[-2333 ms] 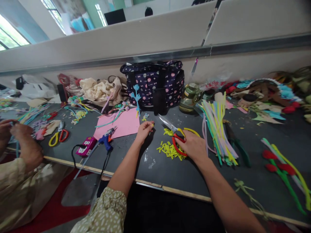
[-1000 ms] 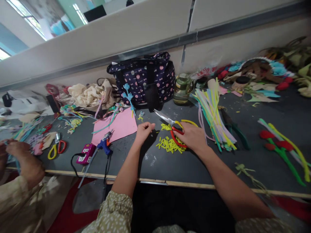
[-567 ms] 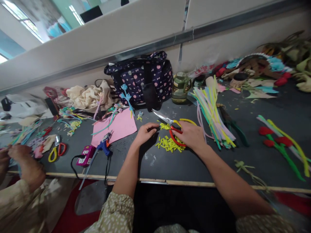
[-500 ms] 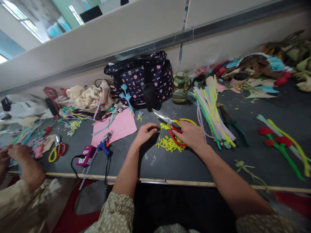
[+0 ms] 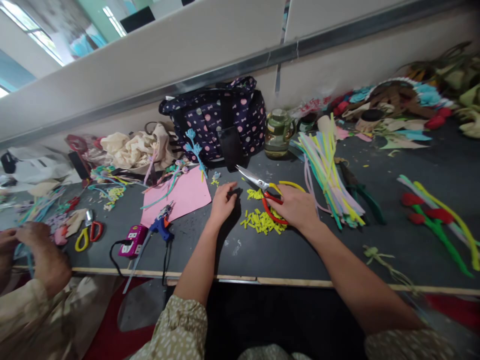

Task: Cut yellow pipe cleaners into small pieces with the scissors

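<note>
In my right hand [image 5: 298,204] are scissors [image 5: 268,187] with one red and one yellow handle, their blades pointing up and left. Under and beside the handles lies a pile of short yellow-green pieces [image 5: 260,221], with a smaller cluster [image 5: 255,194] just above it. My left hand [image 5: 224,202] rests left of the pieces, fingers apart and nothing seen in them. Right of my right hand lies a bundle of pastel fuzzy stems [image 5: 330,175].
Behind stand a dark patterned bag [image 5: 240,117], a phone [image 5: 230,145] and a green jar [image 5: 277,135]. Pink paper [image 5: 187,192], a blue glue gun [image 5: 162,226] and a purple power block [image 5: 133,240] lie left. A person's hands [image 5: 35,240] work far left.
My left hand has drawn back slightly up and left from the small yellow-green cluster, and its fingers have opened. The scissors have barely moved.
</note>
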`<state>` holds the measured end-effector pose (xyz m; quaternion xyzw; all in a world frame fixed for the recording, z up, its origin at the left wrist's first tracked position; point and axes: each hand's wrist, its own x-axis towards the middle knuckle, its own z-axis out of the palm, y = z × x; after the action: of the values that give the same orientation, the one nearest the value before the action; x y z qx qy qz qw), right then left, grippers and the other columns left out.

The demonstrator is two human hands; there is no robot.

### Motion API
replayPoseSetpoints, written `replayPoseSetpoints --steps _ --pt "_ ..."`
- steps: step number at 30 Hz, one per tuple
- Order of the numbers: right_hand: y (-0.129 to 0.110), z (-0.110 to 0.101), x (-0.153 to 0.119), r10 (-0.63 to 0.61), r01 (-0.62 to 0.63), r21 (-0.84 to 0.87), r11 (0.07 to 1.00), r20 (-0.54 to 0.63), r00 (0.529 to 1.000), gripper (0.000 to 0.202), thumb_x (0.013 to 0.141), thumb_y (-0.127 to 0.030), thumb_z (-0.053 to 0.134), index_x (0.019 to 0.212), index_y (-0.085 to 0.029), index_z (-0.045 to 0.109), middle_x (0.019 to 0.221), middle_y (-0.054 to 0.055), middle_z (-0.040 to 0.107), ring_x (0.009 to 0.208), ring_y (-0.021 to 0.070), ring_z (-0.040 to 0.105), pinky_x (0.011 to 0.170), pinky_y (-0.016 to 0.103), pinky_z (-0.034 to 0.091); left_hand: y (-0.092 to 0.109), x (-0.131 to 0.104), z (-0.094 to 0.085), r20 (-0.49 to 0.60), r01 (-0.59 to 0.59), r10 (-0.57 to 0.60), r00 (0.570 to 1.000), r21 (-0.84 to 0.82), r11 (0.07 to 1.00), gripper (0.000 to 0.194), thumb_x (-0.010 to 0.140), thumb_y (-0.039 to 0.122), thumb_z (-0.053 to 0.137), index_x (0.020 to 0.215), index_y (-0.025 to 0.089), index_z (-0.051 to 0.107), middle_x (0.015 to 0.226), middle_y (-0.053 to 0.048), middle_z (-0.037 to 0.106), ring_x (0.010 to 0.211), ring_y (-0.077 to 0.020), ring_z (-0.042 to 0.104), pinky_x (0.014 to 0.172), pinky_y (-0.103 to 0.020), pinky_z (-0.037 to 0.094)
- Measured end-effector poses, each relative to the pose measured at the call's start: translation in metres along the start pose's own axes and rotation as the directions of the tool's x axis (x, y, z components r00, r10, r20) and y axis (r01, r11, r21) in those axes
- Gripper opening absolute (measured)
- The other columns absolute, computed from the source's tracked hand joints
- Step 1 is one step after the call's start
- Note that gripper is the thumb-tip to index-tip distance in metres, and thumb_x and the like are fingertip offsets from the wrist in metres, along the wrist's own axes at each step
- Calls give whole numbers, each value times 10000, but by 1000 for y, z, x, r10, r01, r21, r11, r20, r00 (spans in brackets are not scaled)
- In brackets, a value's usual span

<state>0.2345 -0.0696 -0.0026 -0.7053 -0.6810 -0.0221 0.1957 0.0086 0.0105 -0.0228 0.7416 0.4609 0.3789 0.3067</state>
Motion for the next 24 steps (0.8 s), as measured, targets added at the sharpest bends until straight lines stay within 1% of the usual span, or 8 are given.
replayPoseSetpoints --steps 3,6,11,16,18,21,22,24 --pt "3 4 1 34 -34 -6 999 -21 999 466 862 -624 403 840 -191 574 771 42 644 691 158 551 561 262 219 -11 1 2 -14 20 -20 1000 -11 1000 530 715 85 569 1223 236 590 1154 -100 604 1033 -239 535 862 -379 441" --pt "5 5 2 51 -51 9 999 -31 998 469 858 -625 407 848 -191 583 746 39 639 679 157 546 558 260 205 -16 0 8 6 51 -51 999 44 998 592 710 90 565 1286 224 537 1135 -105 601 988 -229 554 825 -369 457" --pt "7 0 4 85 -83 47 995 -38 996 439 843 -613 450 847 -197 590 756 36 652 666 154 546 564 265 217 -13 5 16 39 46 -56 998 233 971 646 716 85 521 1350 199 466 1120 -107 605 1003 -231 549 889 -389 436" --pt "7 -5 5 100 -99 56 994 -27 995 427 854 -594 441 882 -197 596 790 46 662 691 159 568 575 274 250 -7 22 24 62 80 -99 993 262 962 750 647 38 528 1373 209 444 1182 -95 611 952 -223 561 890 -368 426" --pt "7 -7 6 95 -93 71 993 -22 995 416 860 -585 439 897 -200 593 813 44 667 711 159 580 581 273 264 -6 27 26 75 71 -92 993 249 966 771 626 22 524 1370 203 441 1211 -91 611 893 -205 564 864 -355 429" --pt "7 -10 6 103 -102 93 990 -8 995 398 866 -567 441 911 -201 589 833 43 673 735 162 593 588 271 279 -4 29 27 105 62 -75 992 122 991 739 629 13 502 1340 212 455 1169 -68 644 758 -153 551 800 -315 436" --pt "7 -11 6 107 -106 98 990 -5 994 394 867 -563 441 915 -200 589 841 45 675 743 164 597 589 271 283 -3 29 27 96 71 -78 992 73 995 701 639 16 497 1312 211 477 1123 -59 663 727 -140 543 780 -300 436" --pt "6 -11 6 108 -107 110 988 1 994 390 866 -559 446 924 -201 589 856 47 678 756 168 604 591 272 293 -2 27 26 38 105 -105 994 4 995 595 659 32 501 1230 195 536 1014 -48 687 699 -127 536 746 -274 431"
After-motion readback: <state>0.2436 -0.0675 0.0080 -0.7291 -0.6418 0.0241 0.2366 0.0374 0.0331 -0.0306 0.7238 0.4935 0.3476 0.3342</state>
